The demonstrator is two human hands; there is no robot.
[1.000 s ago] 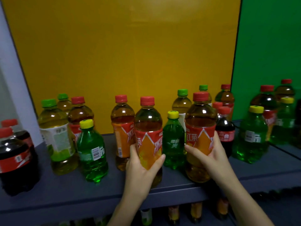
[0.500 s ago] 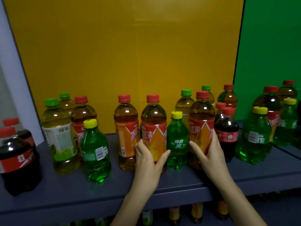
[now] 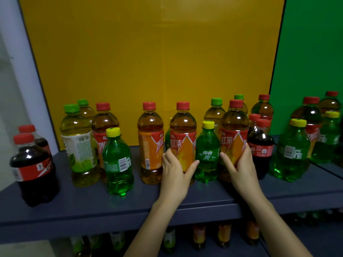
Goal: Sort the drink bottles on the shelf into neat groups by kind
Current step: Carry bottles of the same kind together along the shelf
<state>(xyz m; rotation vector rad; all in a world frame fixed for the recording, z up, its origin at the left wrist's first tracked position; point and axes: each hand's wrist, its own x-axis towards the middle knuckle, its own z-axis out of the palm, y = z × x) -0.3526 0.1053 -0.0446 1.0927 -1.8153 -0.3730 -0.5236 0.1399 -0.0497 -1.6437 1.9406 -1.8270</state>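
Note:
On the dark grey shelf stand mixed drink bottles. My left hand grips a red-capped iced tea bottle standing mid-shelf. My right hand grips a second iced tea bottle to its right. A small green soda bottle with a yellow cap stands between the two. A third iced tea bottle stands just left of my left hand. Green tea bottles and another green soda bottle are further left, and cola bottles stand at the far left.
Right of my right hand are a small cola bottle and a green soda bottle, with more bottles behind. A yellow back panel and a green panel close the rear. More bottles show on the shelf below.
Both hands have pushed their iced tea bottles away from the shelf's front edge, back towards the row; the left one now stands beside the third iced tea bottle.

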